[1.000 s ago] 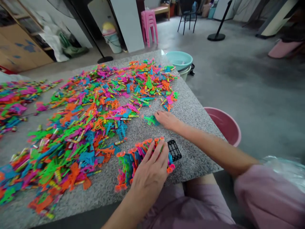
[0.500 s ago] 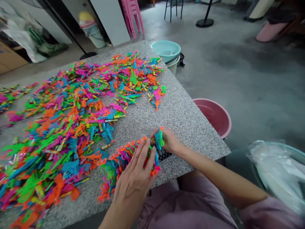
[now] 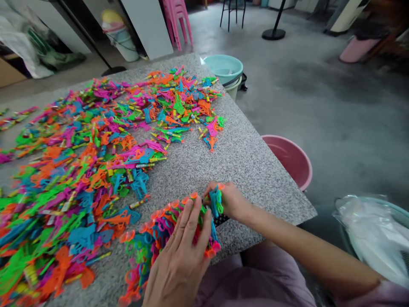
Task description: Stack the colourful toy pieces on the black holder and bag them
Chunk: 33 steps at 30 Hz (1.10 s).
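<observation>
My left hand point(image 3: 182, 251) lies with fingers stretched out over a tightly packed row of bright plastic toy pistols point(image 3: 140, 245), pressing against its right part. Orange and pink round ends line both edges of this row. Under its right end shows a strip of a black perforated tray point(image 3: 221, 220); the rest of the tray is hidden. My right hand point(image 3: 234, 201) is closed around a few blue and green toy pistols point(image 3: 216, 200), held upright at the tray's right end. The right fingertips are partly hidden behind these pieces.
A large loose heap of toy pistols point(image 3: 96, 157) and yellow-labelled tubes covers the left and far parts of the speckled stone table point(image 3: 249, 170). Beyond its right edge stand a pink basin point(image 3: 287, 162), a turquoise basin point(image 3: 223, 68) and a tub with clear plastic bags point(image 3: 373, 234).
The view has shifted slightly, so hands and packed row appear a little lower. My left hand still rests on the row, and my right hand still holds the blue and green pieces.
</observation>
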Each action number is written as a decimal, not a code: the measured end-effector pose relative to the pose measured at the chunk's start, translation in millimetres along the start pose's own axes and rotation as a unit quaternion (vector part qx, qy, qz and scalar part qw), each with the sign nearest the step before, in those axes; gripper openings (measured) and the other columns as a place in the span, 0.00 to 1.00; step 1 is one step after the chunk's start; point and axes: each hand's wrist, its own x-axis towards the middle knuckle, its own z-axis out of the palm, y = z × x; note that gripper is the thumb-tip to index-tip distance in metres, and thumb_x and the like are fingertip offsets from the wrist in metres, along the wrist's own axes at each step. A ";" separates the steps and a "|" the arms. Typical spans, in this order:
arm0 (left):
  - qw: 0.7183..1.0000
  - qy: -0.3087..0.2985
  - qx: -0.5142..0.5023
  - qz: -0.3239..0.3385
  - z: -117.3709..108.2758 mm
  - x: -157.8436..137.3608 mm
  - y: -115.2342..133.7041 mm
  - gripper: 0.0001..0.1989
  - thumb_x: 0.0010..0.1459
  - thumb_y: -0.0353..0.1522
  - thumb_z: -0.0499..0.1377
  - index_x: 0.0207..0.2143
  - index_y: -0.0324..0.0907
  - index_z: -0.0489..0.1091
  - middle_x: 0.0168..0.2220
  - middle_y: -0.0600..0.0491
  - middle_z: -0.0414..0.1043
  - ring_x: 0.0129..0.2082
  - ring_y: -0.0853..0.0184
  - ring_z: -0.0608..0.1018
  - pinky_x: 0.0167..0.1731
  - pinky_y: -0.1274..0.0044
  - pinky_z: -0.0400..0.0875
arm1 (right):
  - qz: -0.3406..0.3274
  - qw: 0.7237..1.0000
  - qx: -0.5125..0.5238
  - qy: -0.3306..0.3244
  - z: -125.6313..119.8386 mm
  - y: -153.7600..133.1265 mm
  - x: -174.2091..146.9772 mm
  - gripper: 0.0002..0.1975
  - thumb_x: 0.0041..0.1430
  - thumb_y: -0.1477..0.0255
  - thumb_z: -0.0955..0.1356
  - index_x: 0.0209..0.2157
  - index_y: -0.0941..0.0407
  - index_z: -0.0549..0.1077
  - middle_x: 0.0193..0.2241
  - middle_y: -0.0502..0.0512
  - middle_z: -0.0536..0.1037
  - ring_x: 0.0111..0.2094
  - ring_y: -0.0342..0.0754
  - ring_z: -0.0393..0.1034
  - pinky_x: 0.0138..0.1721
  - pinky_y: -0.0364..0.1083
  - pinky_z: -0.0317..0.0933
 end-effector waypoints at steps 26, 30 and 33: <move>1.000 -0.007 0.001 0.007 1.0 -2.3 -0.7 0.24 0.64 0.31 0.50 0.61 0.38 0.61 0.68 0.37 0.49 0.67 0.48 0.56 0.51 0.65 0.74 | 0.019 0.988 -0.124 -0.093 1.9 -23.5 5.8 0.05 0.58 0.78 0.66 0.37 0.58 0.70 0.31 0.53 0.78 0.29 0.44 0.71 0.29 0.41 0.56; 1.000 0.013 -0.017 -0.010 1.4 -1.0 2.8 0.21 0.64 0.31 0.50 0.59 0.37 0.63 0.68 0.38 0.50 0.67 0.48 0.58 0.51 0.64 0.74 | 0.000 0.975 -0.173 -0.140 -4.5 -35.2 15.3 0.04 0.60 0.78 0.64 0.38 0.59 0.69 0.31 0.54 0.77 0.29 0.45 0.71 0.29 0.42 0.55; 0.999 0.015 -0.025 -0.017 0.2 0.4 3.7 0.21 0.64 0.31 0.52 0.58 0.37 0.64 0.68 0.39 0.52 0.67 0.50 0.57 0.53 0.65 0.72 | 0.009 0.979 -0.154 -0.132 -3.1 -35.5 15.8 0.05 0.62 0.77 0.63 0.38 0.59 0.70 0.32 0.54 0.78 0.31 0.46 0.71 0.31 0.42 0.58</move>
